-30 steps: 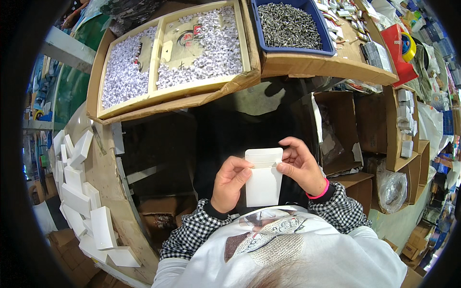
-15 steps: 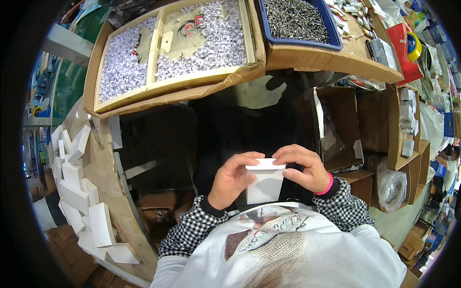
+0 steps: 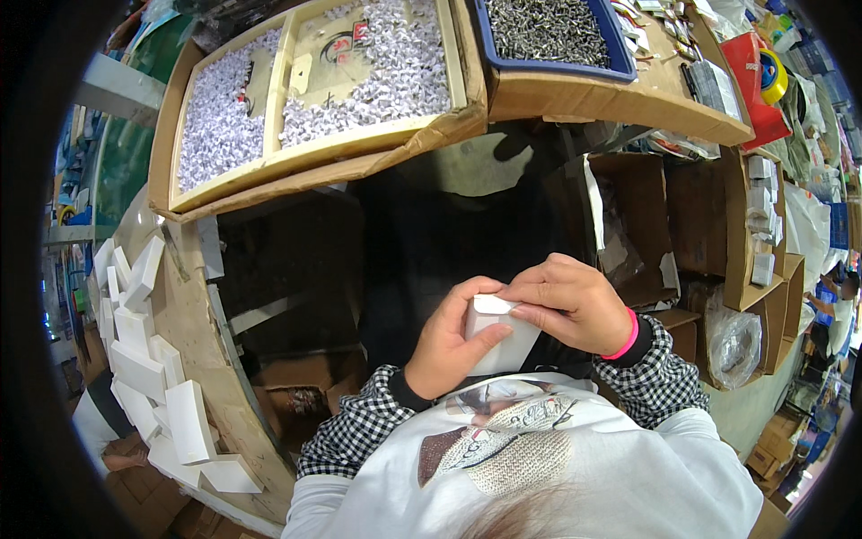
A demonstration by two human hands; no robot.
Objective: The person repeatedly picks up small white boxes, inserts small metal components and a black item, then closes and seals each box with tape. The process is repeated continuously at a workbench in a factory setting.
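Observation:
A small white box (image 3: 503, 349) is held upright in front of my chest, its top end facing up. My left hand (image 3: 452, 341) wraps its left side, the thumb lying across the near face. At the top right edge, the fingers of my right hand (image 3: 569, 303) pinch the box by its end flap. What the right fingertips press on is partly hidden behind the hand. Checked sleeves cover both forearms, and a pink band circles my right wrist.
Several white boxes (image 3: 135, 331) lie heaped on the wooden board (image 3: 211, 346) at left. Ahead stand a divided wooden tray (image 3: 277, 85) of small white pieces and a blue bin (image 3: 628, 63) of metal parts. Open cardboard cartons (image 3: 699, 209) stand at right.
My right hand has shifted its grip and turned, its fingers now bunched at the box's top right corner. The box has tilted a little, and my left thumb has moved across its face.

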